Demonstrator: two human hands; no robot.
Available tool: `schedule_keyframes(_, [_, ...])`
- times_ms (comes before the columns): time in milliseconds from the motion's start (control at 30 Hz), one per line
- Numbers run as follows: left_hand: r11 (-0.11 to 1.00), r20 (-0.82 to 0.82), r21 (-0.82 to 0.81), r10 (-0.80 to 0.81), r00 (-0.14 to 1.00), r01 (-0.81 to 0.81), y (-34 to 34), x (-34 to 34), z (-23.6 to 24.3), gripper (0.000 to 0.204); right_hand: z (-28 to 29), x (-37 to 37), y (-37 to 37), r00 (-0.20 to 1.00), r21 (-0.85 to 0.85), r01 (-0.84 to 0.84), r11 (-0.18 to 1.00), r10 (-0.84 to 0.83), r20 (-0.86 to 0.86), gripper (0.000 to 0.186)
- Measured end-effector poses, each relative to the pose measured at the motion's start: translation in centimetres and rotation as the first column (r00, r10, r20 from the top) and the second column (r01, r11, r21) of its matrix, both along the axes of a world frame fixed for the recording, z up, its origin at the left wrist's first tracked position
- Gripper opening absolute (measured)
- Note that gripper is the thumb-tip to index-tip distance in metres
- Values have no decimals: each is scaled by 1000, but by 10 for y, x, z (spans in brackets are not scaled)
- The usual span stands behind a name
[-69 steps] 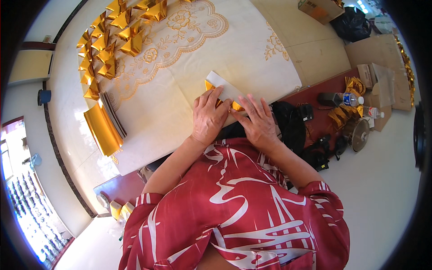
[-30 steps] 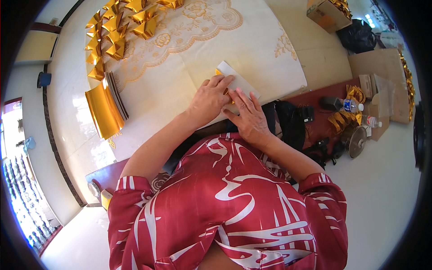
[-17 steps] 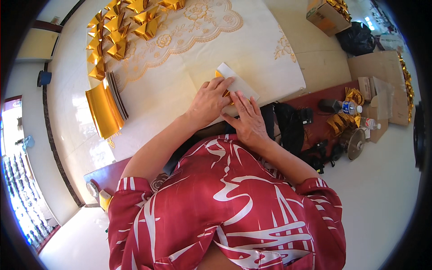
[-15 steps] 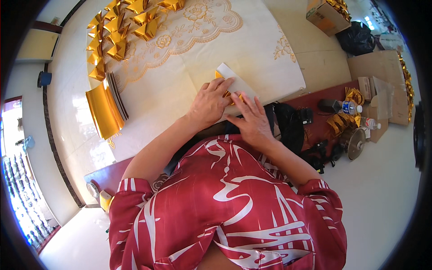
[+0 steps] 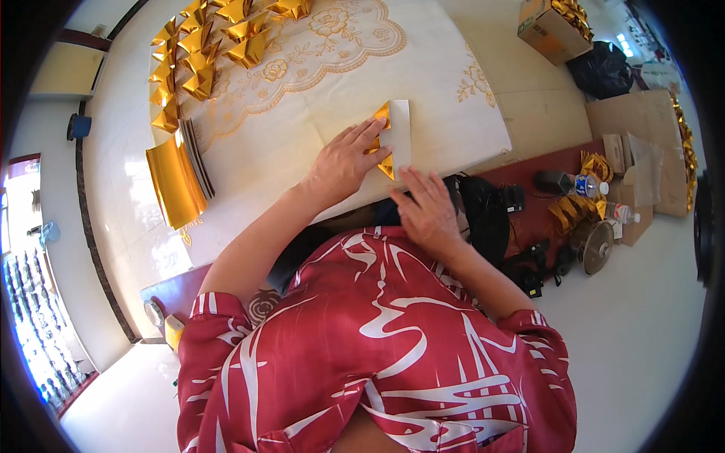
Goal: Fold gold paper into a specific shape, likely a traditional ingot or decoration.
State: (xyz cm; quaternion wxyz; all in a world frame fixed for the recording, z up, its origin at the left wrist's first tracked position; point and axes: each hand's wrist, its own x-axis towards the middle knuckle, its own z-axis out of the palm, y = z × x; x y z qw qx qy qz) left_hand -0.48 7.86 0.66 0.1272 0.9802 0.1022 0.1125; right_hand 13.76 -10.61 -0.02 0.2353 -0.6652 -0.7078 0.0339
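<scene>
My left hand [image 5: 347,158] rests its fingertips and extended thumb on a partly folded paper piece [image 5: 398,132], with gold triangles along its left side and a white strip along its right. The paper lies upright in the picture, near the cloth's front edge. My right hand [image 5: 429,208] is open just below it, fingers apart, holding nothing that I can see. A stack of gold sheets [image 5: 170,181] lies left of my hands on the embroidered cloth [image 5: 302,106]. Several folded gold pieces [image 5: 249,49] stand in rows at the table's upper left.
On the right, a red bench [image 5: 529,226] holds black gear [image 5: 540,264], plastic bottles [image 5: 593,183], gold folded paper [image 5: 566,211] and a round metal lid [image 5: 593,245]. Cardboard [image 5: 664,147], a black bag [image 5: 604,72] and a carton [image 5: 547,38] are beyond. A railing [image 5: 38,317] is far left.
The paper piece has turned from diagonal to upright, showing more gold. My left hand has moved slightly up with it; my right hand has drawn back downward and to the right, off the paper.
</scene>
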Motion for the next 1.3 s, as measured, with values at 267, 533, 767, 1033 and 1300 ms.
schedule_keyframes(267, [963,280,-211,226,933,-169,-19,10,-27,69,6,-16,6,996,-17,-33,999,32,-89,33])
schedule_keyframes(533, [971,241,-238,61,969,-2,-12,8,-25,75,5,23,19,993,4,-45,999,45,-105,28])
schedule_keyframes(767, [986,162,-157,87,983,-61,-17,6,-26,71,3,25,28,982,21,-39,999,42,-182,13])
schedule_keyframes(1033, [987,146,-156,69,987,-46,-16,5,-21,69,0,21,40,971,4,19,1000,-17,-239,12])
schedule_keyframes(1300, [976,143,-210,80,987,-48,-16,5,-21,69,0,18,44,966,-9,34,999,-35,-255,13])
